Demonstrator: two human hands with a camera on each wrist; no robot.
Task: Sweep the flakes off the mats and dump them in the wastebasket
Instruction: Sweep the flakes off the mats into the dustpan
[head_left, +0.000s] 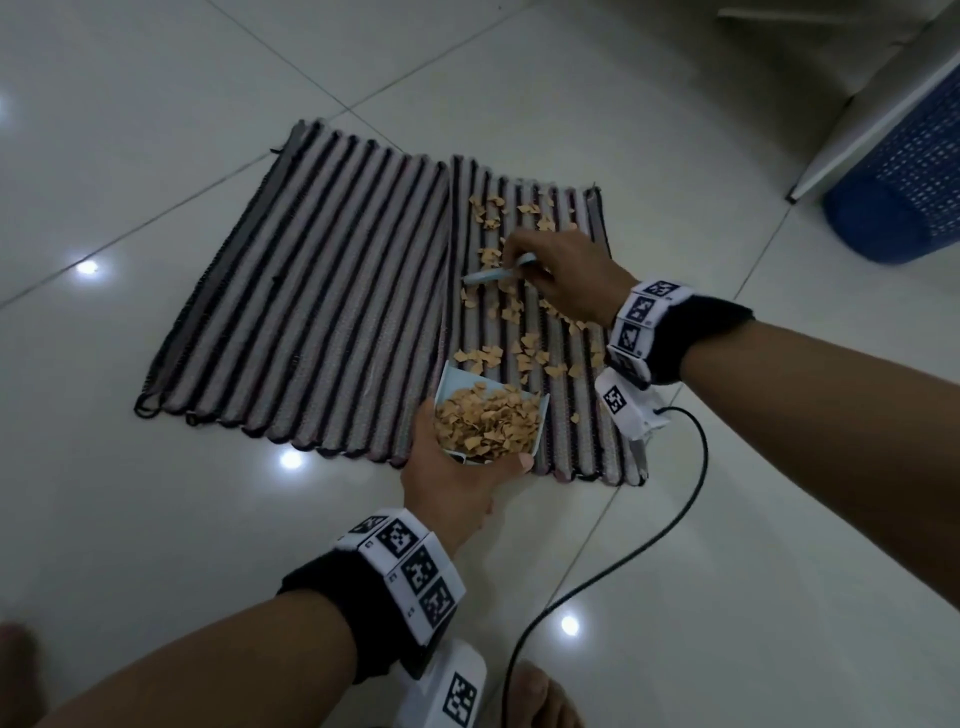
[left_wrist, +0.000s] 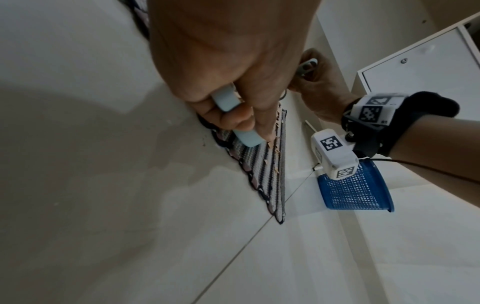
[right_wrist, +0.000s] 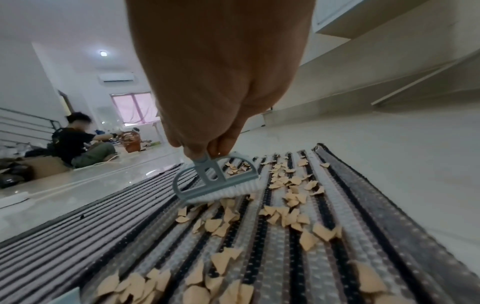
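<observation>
— Flakes (head_left: 524, 332), where do they lie from the head view?

— Scattered over the right mat (head_left: 524, 291), from its far edge down to its near edge; the left mat (head_left: 311, 291) just beside it looks swept. A heap more fills the dustpan (head_left: 488, 421), which rests at the near edge where the two mats meet.

— And the hands?

— The left hand (head_left: 457, 483) grips the dustpan from the near side, thumb curled over its rim. The right hand (head_left: 566, 275) is closed round the handle of a small pale blue brush (head_left: 493, 273), set down in the middle of the right mat. The blue wastebasket (head_left: 904, 171) stands on the floor (head_left: 156, 130) well apart, beyond the right mat's far right corner.

— The left wrist view?

— Fingers (left_wrist: 233, 121) of the left hand (left_wrist: 221, 61) wrap a pale blue handle (left_wrist: 226, 100). Beyond lie the mat's scalloped edge (left_wrist: 249, 174), the wastebasket (left_wrist: 355, 191) and the right hand (left_wrist: 319, 86).

— The right wrist view?

— The right hand (right_wrist: 218, 82) pinches the brush's handle; the brush (right_wrist: 213, 181) has its white bristles down on the mat (right_wrist: 285, 246), flakes (right_wrist: 285, 207) on both sides of it. Far off, another person (right_wrist: 75, 142) sits on the floor (right_wrist: 389, 154).
</observation>
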